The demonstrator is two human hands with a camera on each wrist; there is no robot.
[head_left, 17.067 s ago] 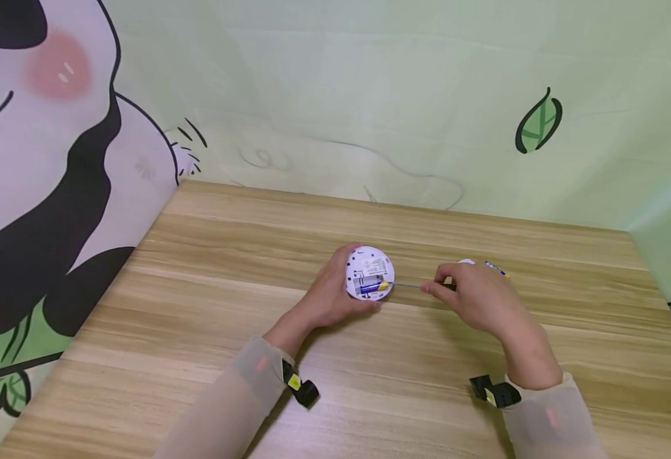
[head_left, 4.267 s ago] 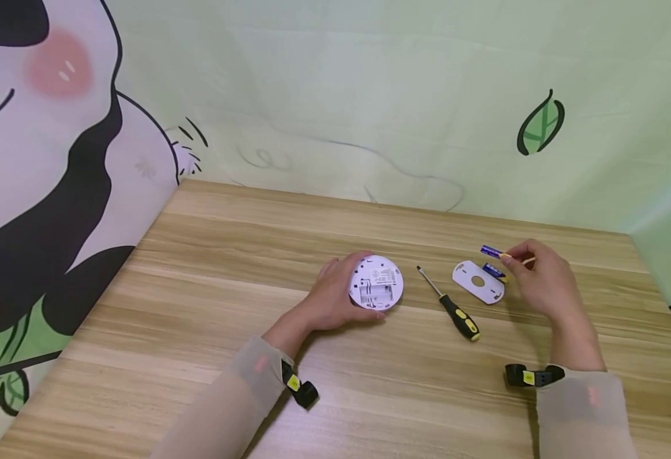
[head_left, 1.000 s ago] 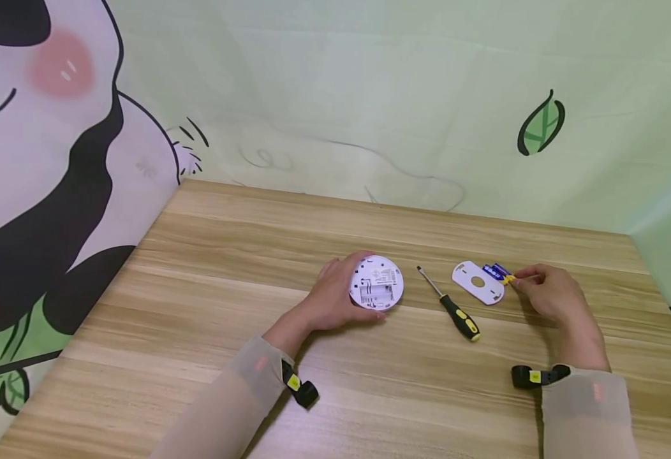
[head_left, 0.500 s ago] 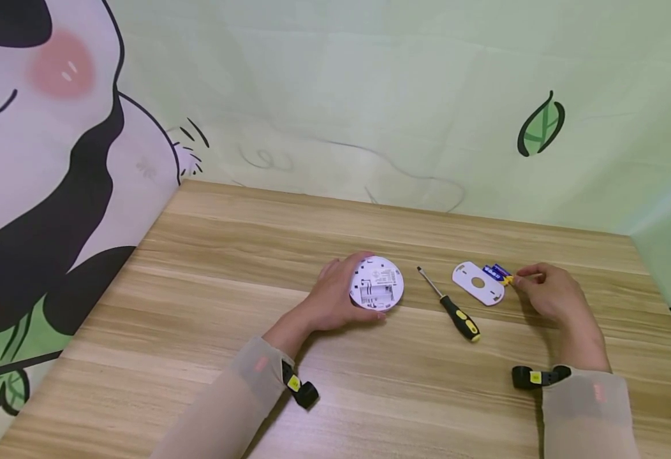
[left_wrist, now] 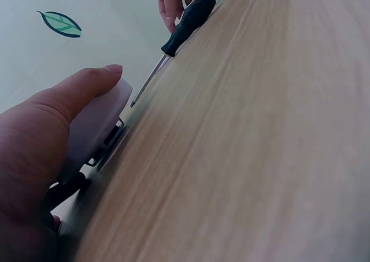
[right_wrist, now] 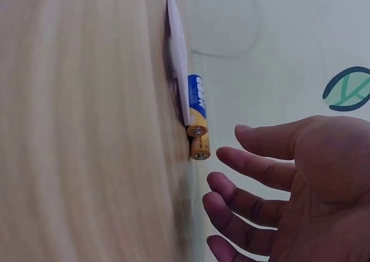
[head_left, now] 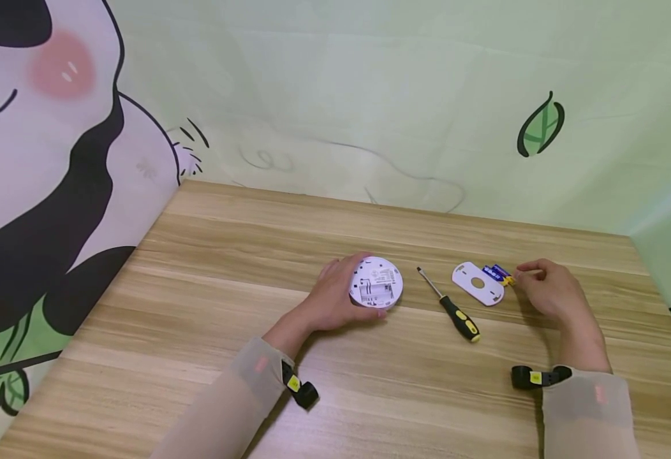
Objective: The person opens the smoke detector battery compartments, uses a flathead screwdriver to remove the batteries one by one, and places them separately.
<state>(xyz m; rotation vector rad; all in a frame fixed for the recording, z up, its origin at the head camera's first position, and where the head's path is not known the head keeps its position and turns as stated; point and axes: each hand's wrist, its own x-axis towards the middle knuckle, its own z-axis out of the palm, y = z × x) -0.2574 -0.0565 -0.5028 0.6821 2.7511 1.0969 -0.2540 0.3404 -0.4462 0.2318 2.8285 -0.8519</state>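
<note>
In the head view my left hand (head_left: 332,296) grips the rim of a round white smoke detector (head_left: 378,275), thumb near and fingers on the far side. Its back faces up, with a bare battery compartment. My right hand (head_left: 550,293) is beside two blue-and-yellow batteries (head_left: 497,274) lying side by side. In the right wrist view that hand (right_wrist: 300,187) has loosely bent, spread fingers, apart from the batteries (right_wrist: 198,103) and holding nothing. The batteries lie against the white mounting plate (head_left: 465,275), which has a round central hole.
A black-and-yellow screwdriver (head_left: 459,319) lies between the detector and the plate, tip pointing away from me. The wooden table (head_left: 335,223) ends at a printed backdrop (head_left: 335,95) behind and at both sides.
Earlier my right hand worked the screwdriver at a battery in the detector; later it carried a battery over. That battery now lies by the other, and the right hand has let go.
</note>
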